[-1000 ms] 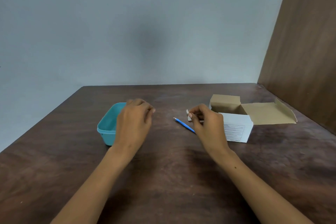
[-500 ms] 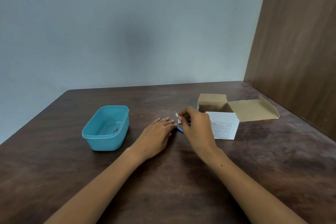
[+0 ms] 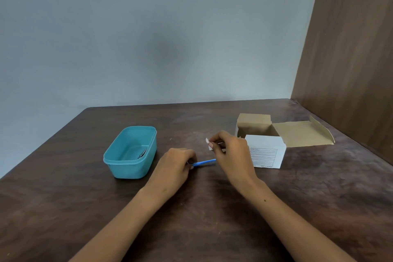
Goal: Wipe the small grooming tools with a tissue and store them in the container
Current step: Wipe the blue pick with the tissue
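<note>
Blue tool [image 3: 204,162] lies left-right on table [image 3: 212,208] — left hand [image 3: 177,165] pinches it, right hand [image 3: 230,151] pinches tissue [image 3: 208,142].

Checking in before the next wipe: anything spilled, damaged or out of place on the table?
Nothing stands out. The teal container sits upright with a tool inside, the cardboard box stands open, the left hand pinches the blue tool, and the right hand pinches the tissue.

Two bare forearms reach in from the bottom edge, with no sleeves, watch or rings showing. The left hand [image 3: 177,162] and right hand [image 3: 231,151] have short nails. A small dark mole sits on the right forearm [image 3: 265,200].
</note>
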Demonstrator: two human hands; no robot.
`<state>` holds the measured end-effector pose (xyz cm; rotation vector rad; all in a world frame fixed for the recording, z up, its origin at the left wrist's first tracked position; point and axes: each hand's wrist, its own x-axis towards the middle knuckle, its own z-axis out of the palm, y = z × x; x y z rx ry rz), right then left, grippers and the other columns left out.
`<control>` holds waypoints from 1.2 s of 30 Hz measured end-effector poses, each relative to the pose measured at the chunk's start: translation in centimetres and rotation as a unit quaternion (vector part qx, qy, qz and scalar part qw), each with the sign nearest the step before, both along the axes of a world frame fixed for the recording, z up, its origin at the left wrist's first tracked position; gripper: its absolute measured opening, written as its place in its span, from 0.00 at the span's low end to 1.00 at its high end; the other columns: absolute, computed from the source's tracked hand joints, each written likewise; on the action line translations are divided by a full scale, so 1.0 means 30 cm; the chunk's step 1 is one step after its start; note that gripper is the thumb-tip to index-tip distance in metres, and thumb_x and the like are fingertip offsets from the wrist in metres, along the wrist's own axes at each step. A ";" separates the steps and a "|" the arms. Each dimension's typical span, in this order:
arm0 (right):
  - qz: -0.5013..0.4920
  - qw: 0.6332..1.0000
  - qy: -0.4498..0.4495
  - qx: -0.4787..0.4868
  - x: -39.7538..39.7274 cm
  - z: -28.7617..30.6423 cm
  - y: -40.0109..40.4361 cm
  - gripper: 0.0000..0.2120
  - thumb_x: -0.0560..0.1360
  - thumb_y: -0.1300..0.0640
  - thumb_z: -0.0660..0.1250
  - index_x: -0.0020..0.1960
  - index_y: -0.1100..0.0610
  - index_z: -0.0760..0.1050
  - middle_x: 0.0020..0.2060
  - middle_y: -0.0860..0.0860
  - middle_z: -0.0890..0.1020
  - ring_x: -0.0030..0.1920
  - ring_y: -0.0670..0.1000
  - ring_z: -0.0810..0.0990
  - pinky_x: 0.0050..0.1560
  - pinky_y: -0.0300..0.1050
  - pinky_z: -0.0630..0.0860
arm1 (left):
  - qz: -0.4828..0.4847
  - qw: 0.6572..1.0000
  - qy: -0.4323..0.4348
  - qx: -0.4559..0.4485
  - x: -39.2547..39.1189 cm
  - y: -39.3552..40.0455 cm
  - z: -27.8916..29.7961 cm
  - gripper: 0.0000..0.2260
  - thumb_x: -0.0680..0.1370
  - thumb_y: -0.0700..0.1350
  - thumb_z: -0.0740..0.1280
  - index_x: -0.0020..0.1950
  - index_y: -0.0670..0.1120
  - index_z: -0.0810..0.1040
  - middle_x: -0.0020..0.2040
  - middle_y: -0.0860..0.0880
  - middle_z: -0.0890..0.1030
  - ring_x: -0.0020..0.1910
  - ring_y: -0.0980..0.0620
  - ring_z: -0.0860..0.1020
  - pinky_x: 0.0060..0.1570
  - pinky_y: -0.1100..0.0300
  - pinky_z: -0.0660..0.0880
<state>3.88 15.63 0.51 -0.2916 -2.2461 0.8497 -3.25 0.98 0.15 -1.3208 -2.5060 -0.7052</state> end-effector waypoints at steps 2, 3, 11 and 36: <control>0.010 1.000 0.024 -0.014 0.006 0.006 -0.003 0.03 0.74 0.58 0.69 0.42 0.54 0.77 0.38 0.48 0.83 0.41 0.44 0.81 0.42 0.42 0.79 | 0.013 0.999 -0.031 0.037 -0.002 -0.004 -0.005 0.07 0.73 0.38 0.70 0.42 0.50 0.77 0.41 0.55 0.81 0.41 0.58 0.78 0.41 0.66 0.73; 0.012 0.999 0.037 -0.021 0.010 0.012 -0.006 0.03 0.74 0.58 0.69 0.42 0.54 0.77 0.39 0.47 0.83 0.41 0.44 0.80 0.41 0.39 0.78 | 0.024 0.995 -0.065 0.067 -0.004 -0.007 -0.003 0.09 0.72 0.38 0.71 0.41 0.51 0.76 0.39 0.56 0.80 0.39 0.60 0.78 0.39 0.69 0.73; 0.047 0.987 0.086 -0.128 0.017 0.026 -0.014 0.08 0.73 0.67 0.68 0.42 0.55 0.76 0.35 0.44 0.81 0.38 0.44 0.82 0.41 0.44 0.82 | 0.064 0.874 -0.377 0.300 -0.008 -0.031 0.044 0.04 0.71 0.36 0.73 0.42 0.43 0.81 0.40 0.44 0.84 0.38 0.53 0.81 0.34 0.67 0.76; 0.122 0.949 0.028 -0.288 0.017 0.026 -0.021 0.05 0.69 0.61 0.73 0.45 0.58 0.83 0.38 0.52 0.85 0.39 0.48 0.85 0.40 0.39 0.81 | 0.049 0.852 -0.404 0.330 0.042 -0.021 0.073 0.05 0.71 0.37 0.72 0.46 0.41 0.82 0.41 0.45 0.85 0.36 0.59 0.81 0.37 0.68 0.77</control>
